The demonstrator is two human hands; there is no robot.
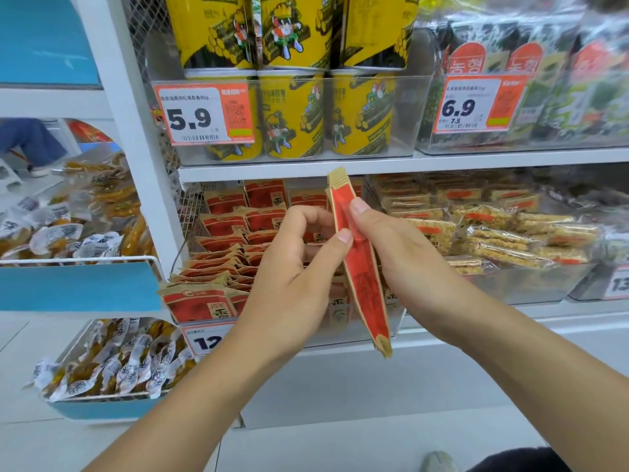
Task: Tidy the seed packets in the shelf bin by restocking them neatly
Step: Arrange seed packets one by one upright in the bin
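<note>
A red and tan seed packet stands on edge in front of the shelf, seen almost side-on. My right hand grips it, thumb on its near face and fingers behind. My left hand touches the packet's left edge with its thumb, its fingers curled loosely behind. Behind my hands, the clear shelf bin holds several rows of matching red packets, some leaning and uneven.
Yellow snack tubs fill a clear bin on the shelf above, with seaweed packs to their right. Bars in clear wrappers fill the bin to the right. Wire baskets of wrapped snacks hang at left.
</note>
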